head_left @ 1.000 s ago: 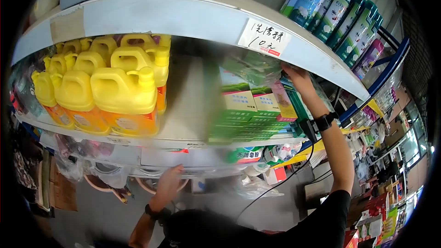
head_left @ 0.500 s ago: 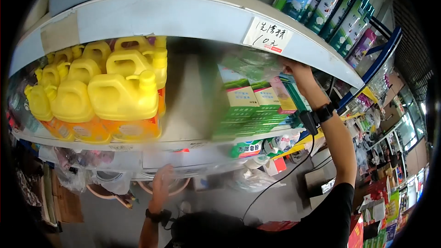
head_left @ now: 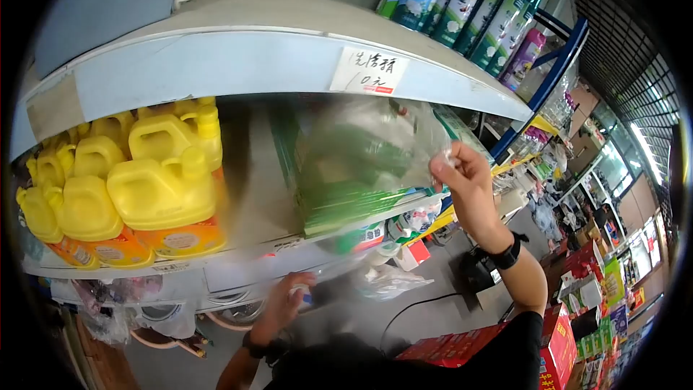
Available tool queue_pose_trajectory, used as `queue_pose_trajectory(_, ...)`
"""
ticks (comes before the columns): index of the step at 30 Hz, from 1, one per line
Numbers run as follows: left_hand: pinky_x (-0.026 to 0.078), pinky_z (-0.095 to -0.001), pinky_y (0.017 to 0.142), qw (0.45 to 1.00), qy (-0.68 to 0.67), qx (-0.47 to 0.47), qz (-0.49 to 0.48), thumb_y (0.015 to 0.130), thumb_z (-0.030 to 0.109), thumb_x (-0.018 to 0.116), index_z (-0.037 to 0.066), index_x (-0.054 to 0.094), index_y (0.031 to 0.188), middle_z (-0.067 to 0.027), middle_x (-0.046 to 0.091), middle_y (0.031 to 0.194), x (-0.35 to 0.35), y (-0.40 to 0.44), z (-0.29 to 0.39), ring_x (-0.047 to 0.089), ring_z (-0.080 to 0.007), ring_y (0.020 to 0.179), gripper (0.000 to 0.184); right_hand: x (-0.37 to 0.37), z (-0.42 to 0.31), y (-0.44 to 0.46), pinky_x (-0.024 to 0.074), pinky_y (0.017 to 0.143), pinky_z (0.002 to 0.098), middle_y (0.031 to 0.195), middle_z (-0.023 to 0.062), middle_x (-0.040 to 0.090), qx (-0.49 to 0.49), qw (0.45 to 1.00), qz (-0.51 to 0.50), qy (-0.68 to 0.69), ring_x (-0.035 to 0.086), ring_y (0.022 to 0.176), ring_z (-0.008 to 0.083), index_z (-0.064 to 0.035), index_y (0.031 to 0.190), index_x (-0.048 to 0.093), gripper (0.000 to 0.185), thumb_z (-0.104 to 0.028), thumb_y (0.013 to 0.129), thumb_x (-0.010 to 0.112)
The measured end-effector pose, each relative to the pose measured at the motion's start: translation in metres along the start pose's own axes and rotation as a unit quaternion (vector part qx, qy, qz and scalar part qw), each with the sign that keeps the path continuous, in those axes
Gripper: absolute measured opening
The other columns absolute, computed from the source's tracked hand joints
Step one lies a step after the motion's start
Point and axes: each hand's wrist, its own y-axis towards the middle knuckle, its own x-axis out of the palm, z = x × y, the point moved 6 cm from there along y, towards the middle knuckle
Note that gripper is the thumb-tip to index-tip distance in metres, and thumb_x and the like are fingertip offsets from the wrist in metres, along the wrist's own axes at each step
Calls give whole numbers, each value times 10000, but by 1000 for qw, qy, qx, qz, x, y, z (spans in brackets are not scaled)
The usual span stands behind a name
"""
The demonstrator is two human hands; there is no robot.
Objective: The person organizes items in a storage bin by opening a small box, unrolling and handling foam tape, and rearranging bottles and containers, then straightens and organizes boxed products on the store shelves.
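A clear plastic bag (head_left: pixel 415 137) hangs in front of the shelf, its right edge pinched between the thumb and fingers of my right hand (head_left: pixel 465 180). Behind the film, green boxes (head_left: pixel 339 195) stand stacked on the shelf, blurred and partly covered. My left hand (head_left: pixel 283 307) is lower, below the shelf edge, with its fingers curled together. A see-through sheet runs near those fingertips, but what they grip is not distinct. Dark bands circle both wrists.
Yellow-capped jugs (head_left: pixel 162 198) with orange labels fill the shelf's left part. Overhead, an upper shelf (head_left: pixel 238 54) carries a handwritten price tag (head_left: pixel 369 70) and green spray cans (head_left: pixel 469 11). Red boxes (head_left: pixel 556 347) are at lower right. A black cable (head_left: pixel 411 307) trails below.
My right hand came out from beside the boxes, drawing the clear bag's edge down and toward me. My left hand shifted slightly right and its fingers curled. The view shifted, too.
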Motion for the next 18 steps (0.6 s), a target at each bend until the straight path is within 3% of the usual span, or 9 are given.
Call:
queue_pose_trajectory(3, 454, -380, 941, 997, 27, 71, 1, 1015, 505, 396, 2, 557, 1257, -133, 661, 1129, 2, 21, 16, 633, -215, 1029, 581, -8, -8, -27, 414, 633, 218, 752, -3, 612, 7, 1000, 7, -17, 543, 665, 57, -38, 850, 592, 92, -54, 885, 676)
queue_pose_trajectory(7, 453, -412, 960, 998, -42, 48, -9, 992, 531, 411, -13, 548, 1258, -154, 670, 1106, 10, 39, 21, 648, -247, 1020, 621, -28, -6, -50, 429, 707, 214, 808, -2, 616, 3, 999, 27, -18, 557, 745, 59, -38, 842, 570, 84, 0, 844, 645)
queue_pose_trajectory(9, 448, -442, 972, 972, -234, 5, -30, 965, 538, 451, -28, 538, 1267, -181, 658, 1121, 24, 50, 16, 657, -290, 995, 647, -34, -8, -51, 429, 773, 226, 893, -4, 605, 2, 999, 30, -41, 552, 820, 69, -33, 880, 565, 104, -6, 827, 650)
queue_pose_trajectory(12, 442, -476, 976, 954, -292, -11, -61, 954, 557, 418, -9, 521, 1309, -197, 645, 1148, 45, 61, 12, 654, -324, 989, 676, -44, -12, -46, 411, 902, 290, 1109, 45, 536, 18, 991, 52, -121, 511, 1054, 149, -35, 1055, 544, 267, -73, 836, 690)
queue_pose_trajectory(13, 440, -487, 975, 944, -321, -27, -77, 954, 563, 400, -3, 515, 1321, -197, 642, 1157, 54, 66, 11, 649, -329, 996, 685, -46, -13, -41, 411, 902, 290, 1109, 45, 536, 14, 991, 52, -123, 511, 1054, 149, -35, 1055, 544, 267, -73, 836, 690)
queue_pose_trajectory(15, 432, -508, 984, 915, -391, -56, -79, 935, 612, 394, 10, 512, 1329, -198, 631, 1184, 71, 69, -1, 618, -340, 1074, 729, -42, -33, -26, 401, 970, 343, 1212, 105, 487, -154, 916, 87, -360, 474, 1156, 231, -39, 1117, 542, 355, -127, 826, 725)
queue_pose_trajectory(16, 431, -510, 986, 917, -386, -67, -72, 927, 628, 398, 10, 510, 1332, -201, 627, 1192, 76, 71, 6, 618, -341, 1073, 747, -34, -43, -19, 376, 1026, 386, 1291, 134, 431, -192, 892, 71, -404, 431, 1220, 287, -41, 1162, 538, 430, -174, 813, 750)
queue_pose_trajectory(17, 430, -512, 987, 919, -380, -79, -66, 919, 645, 403, 11, 508, 1335, -205, 624, 1200, 80, 71, 14, 618, -342, 1072, 766, -28, -49, -9, 393, 1024, 389, 1249, 162, 494, -255, 851, 51, -457, 492, 1182, 304, -39, 1205, 539, 476, -185, 807, 755)
queue_pose_trajectory(18, 429, -517, 989, 922, -367, -99, -71, 913, 657, 408, 2, 504, 1339, -220, 616, 1213, 83, 70, 11, 615, -347, 1081, 787, -24, -45, 5, 404, 1019, 387, 1249, 145, 530, -246, 860, -15, -447, 514, 1182, 293, -48, 1240, 538, 491, -169, 811, 744)
